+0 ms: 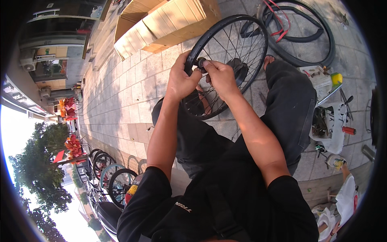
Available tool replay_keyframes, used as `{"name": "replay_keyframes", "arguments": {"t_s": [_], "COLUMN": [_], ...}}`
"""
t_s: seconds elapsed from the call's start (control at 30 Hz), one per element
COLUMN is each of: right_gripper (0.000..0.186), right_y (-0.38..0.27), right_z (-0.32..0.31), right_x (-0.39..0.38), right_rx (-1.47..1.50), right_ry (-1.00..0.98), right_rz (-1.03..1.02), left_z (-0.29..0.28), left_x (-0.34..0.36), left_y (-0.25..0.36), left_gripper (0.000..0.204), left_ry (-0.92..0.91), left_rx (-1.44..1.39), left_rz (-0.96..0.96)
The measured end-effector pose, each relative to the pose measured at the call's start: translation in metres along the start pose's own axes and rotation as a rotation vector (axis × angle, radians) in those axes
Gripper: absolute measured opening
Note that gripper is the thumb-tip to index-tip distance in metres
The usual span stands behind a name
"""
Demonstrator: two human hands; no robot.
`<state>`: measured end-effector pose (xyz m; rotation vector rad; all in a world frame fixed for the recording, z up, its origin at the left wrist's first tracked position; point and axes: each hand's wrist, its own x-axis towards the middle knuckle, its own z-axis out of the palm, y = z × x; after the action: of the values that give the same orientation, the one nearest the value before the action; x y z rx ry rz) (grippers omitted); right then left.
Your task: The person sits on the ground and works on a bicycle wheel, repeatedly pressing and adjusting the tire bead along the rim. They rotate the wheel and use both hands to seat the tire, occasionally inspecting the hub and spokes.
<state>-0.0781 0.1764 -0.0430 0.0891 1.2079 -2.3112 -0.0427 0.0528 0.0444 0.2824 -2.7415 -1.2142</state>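
A black spoked bicycle wheel point(264, 50) stands tilted between my knees, its dark hub point(238, 69) facing right. My left hand point(180, 80) is wrapped round the rim at the wheel's left side. Close beside it, my right hand point(221, 78) pinches a small dark round piece point(200, 62) between thumb and fingers, right at the rim. What kind of piece it is cannot be made out. The two thumbs are almost touching. My bare foot shows partly behind the spokes.
An open cardboard box point(173, 30) stands beyond the wheel. A loose tyre point(331, 46), a black tube point(296, 39) and a red strip point(282, 25) lie far right. A white tray point(338, 129) of tools is at my right, with another person point(346, 203) nearby. Bicycles point(115, 181) stand left.
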Motion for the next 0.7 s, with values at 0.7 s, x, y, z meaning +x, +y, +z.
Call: {"name": "replay_keyframes", "arguments": {"t_s": [0.7], "right_gripper": [0.025], "right_y": [0.015], "right_z": [0.001], "right_x": [0.008], "right_rx": [-0.423], "right_ry": [0.010], "right_rz": [-0.458], "left_z": [-0.002], "left_x": [0.002], "left_y": [-0.002], "left_gripper": [0.049], "left_ry": [0.009], "left_rx": [0.008], "left_rz": [-0.014]}}
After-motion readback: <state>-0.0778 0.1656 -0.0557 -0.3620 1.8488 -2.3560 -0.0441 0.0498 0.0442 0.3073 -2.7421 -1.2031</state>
